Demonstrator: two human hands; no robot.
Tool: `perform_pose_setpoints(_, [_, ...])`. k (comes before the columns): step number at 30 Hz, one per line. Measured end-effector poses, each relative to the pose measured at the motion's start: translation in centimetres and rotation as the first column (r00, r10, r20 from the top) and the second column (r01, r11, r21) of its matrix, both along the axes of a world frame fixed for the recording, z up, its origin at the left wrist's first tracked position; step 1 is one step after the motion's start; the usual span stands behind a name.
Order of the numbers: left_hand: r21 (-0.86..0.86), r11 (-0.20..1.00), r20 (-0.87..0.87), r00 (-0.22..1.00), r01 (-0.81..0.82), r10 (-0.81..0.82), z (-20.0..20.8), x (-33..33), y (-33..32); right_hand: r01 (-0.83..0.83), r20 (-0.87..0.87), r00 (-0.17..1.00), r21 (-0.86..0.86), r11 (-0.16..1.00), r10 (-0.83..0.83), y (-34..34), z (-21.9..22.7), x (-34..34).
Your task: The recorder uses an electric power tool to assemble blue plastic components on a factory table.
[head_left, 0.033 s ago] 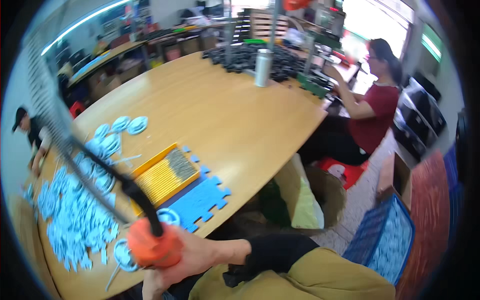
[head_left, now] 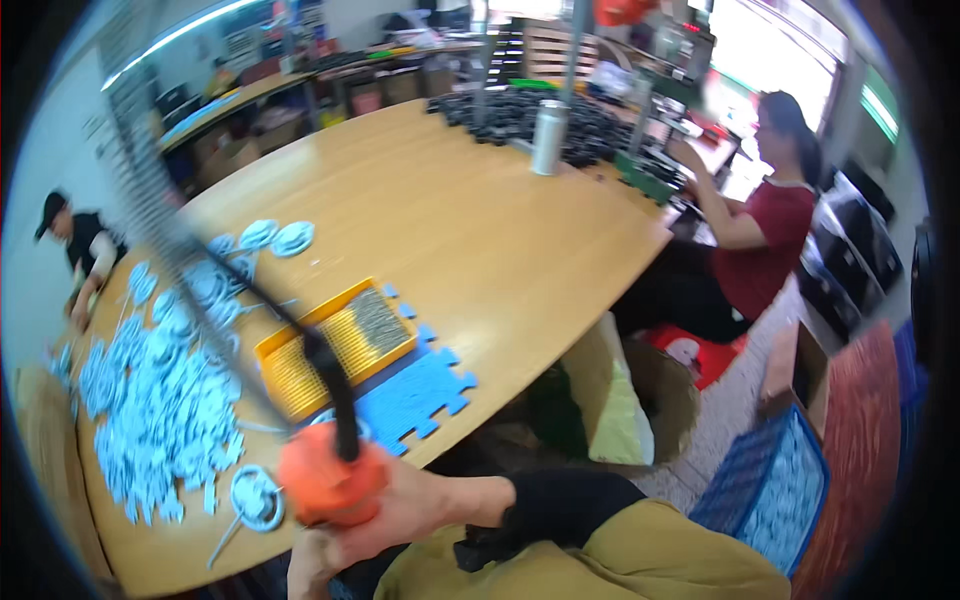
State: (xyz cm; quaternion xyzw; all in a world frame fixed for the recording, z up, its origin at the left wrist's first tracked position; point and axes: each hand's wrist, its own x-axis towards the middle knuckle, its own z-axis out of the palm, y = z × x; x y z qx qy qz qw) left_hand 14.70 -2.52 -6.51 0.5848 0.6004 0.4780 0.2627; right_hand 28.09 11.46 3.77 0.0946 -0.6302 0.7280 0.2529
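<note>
Orange tool (head_left: 332, 478) at lower centre-left of frame, right hand (head_left: 415, 505) gripping it, left hand (head_left: 310, 565) just below, can't tell its fingers' state.

One tray (head_left: 300, 375), one bottle (head_left: 548, 138), apparently one tool (head_left: 325, 478).

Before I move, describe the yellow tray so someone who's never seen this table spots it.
On the large wooden table, find the blue jigsaw-edged mat at the near edge. Just beyond it, leftward, lies the rectangular yellow tray, its right end covered in small grey pieces. Its yellow sets it apart from the light-blue heap further left.
</note>
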Motion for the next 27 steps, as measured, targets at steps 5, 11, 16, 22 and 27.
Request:
perform_pose_setpoints(5, [-0.114,0.984,-0.124,0.984,-0.14,0.126,4.7,1.6,0.1,-0.022,0.092,0.995,-0.222,0.975,0.044,0.2,0.3,0.0])
perform_pose_setpoints(11, [0.237,0.966,-0.183,0.971,-0.108,0.154,2.0,0.8,0.3,-0.12,-0.071,0.992,-0.231,0.965,0.107,0.7,-1.4,-0.8])
perform_pose_setpoints(16, [0.341,0.916,-0.095,0.962,-0.21,0.256,0.2,1.5,1.0,-0.126,-0.11,0.988,-0.186,0.974,0.107,1.5,-1.5,-1.7])
perform_pose_setpoints(22, [0.196,0.968,0.095,0.985,-0.158,0.141,-1.2,-0.3,1.1,-0.117,-0.108,0.989,-0.124,0.985,0.103,1.9,-1.1,-3.4])
perform_pose_setpoints(27, [0.219,0.92,-0.345,0.857,-0.324,0.384,0.0,-2.5,3.2,0.078,-0.079,0.994,-0.009,0.997,-0.079,4.7,-3.1,-4.8])
